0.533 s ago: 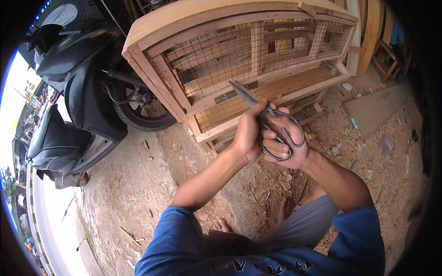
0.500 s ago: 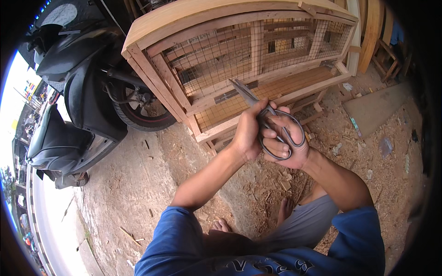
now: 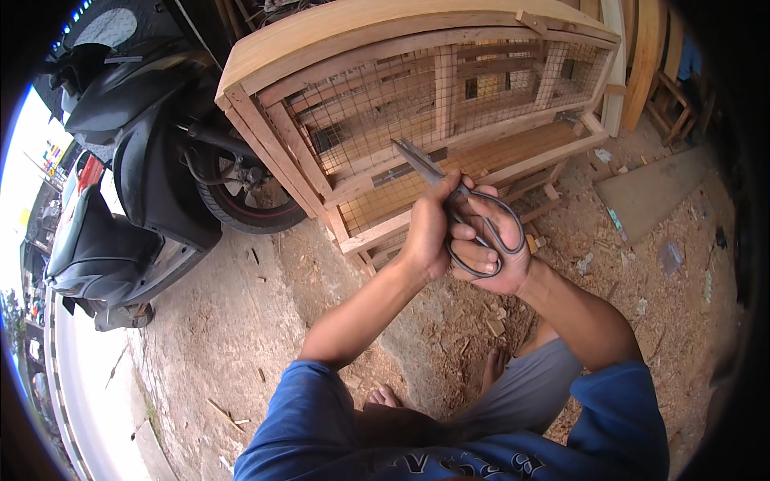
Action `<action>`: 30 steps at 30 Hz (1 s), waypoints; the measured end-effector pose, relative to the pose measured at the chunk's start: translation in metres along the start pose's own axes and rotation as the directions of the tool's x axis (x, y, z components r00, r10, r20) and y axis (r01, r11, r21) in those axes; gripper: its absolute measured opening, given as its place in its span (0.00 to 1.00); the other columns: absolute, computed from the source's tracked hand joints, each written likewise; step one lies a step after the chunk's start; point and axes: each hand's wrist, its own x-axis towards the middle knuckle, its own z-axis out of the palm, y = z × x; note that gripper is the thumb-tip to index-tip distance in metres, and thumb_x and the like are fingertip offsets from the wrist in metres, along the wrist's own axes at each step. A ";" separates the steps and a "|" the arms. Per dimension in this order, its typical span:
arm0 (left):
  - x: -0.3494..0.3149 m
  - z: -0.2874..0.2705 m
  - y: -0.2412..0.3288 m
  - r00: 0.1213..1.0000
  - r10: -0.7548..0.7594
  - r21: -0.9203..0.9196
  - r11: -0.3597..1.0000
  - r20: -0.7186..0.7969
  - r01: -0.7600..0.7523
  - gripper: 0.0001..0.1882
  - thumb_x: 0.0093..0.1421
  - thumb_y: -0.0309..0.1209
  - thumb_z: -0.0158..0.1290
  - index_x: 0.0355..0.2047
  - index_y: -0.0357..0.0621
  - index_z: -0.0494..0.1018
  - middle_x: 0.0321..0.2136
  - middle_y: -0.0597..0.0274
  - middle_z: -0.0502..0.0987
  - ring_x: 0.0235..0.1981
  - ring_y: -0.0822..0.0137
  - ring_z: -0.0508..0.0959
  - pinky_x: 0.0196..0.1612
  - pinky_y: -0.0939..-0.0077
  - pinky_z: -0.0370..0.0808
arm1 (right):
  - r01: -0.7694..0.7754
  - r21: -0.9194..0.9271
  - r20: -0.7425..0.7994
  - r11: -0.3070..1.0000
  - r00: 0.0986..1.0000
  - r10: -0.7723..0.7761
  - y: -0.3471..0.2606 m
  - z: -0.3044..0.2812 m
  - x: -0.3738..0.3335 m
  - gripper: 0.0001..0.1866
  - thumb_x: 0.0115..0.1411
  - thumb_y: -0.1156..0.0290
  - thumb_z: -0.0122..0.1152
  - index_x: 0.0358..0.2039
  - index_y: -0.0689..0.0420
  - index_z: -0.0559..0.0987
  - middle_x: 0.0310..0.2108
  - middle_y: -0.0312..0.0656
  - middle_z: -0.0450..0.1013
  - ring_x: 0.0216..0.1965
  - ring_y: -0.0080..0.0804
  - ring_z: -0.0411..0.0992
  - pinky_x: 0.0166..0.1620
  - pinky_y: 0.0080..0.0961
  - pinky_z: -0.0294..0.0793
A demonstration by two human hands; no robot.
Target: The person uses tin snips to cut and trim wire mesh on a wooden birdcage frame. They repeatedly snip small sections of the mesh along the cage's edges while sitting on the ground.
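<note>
A pair of dark metal scissors (image 3: 420, 163) with large looped handles is held in front of me, its blades pointing up and to the left. My left hand (image 3: 429, 232) is closed round the scissors near the pivot, the thumb lying along the base of the blades. Palm up, my right hand (image 3: 501, 268) curls its fingers at the handle loops. The two hands meet at the scissors. Just beyond the blade tips stands a wooden cage (image 3: 445, 88) with wire mesh on its front; a gap between the tips and the mesh cannot be judged.
A dark motor scooter (image 3: 136, 152) is parked on the left, its wheel close to the cage. Wood shavings litter the ground (image 3: 449, 337) round my bare feet. A flat board (image 3: 654, 196) lies to the right, and timber planks (image 3: 646, 64) lean at the back right.
The scissors and both hands have shifted slightly left, with the grip unchanged. Something red now shows behind the scooter at the far left.
</note>
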 end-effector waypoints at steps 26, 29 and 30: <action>0.023 -0.005 -0.005 0.993 0.114 -0.055 0.992 0.039 -0.112 0.16 0.73 0.43 0.34 0.40 0.44 0.63 0.43 0.41 0.76 0.42 0.51 0.80 0.44 0.63 0.84 | -0.031 0.147 0.093 0.989 0.996 0.017 -0.009 -0.002 0.016 0.24 0.69 0.46 0.48 0.21 0.49 0.69 0.08 0.24 0.57 0.06 0.14 0.56 0.12 0.15 0.52; 0.025 -0.009 -0.004 0.992 0.117 -0.013 0.993 0.043 -0.117 0.17 0.73 0.44 0.35 0.39 0.43 0.64 0.42 0.41 0.77 0.41 0.52 0.81 0.45 0.63 0.83 | -0.022 0.148 0.103 0.989 0.995 0.007 -0.009 -0.003 0.018 0.25 0.69 0.46 0.47 0.21 0.49 0.69 0.08 0.24 0.57 0.06 0.14 0.56 0.11 0.14 0.52; 0.026 -0.010 -0.003 0.990 0.123 -0.002 0.992 0.063 -0.123 0.17 0.73 0.44 0.35 0.39 0.43 0.64 0.41 0.41 0.77 0.41 0.52 0.81 0.45 0.63 0.83 | -0.018 0.147 0.098 0.989 0.995 0.003 -0.009 -0.003 0.019 0.25 0.69 0.45 0.47 0.21 0.49 0.69 0.08 0.24 0.58 0.06 0.14 0.56 0.11 0.14 0.52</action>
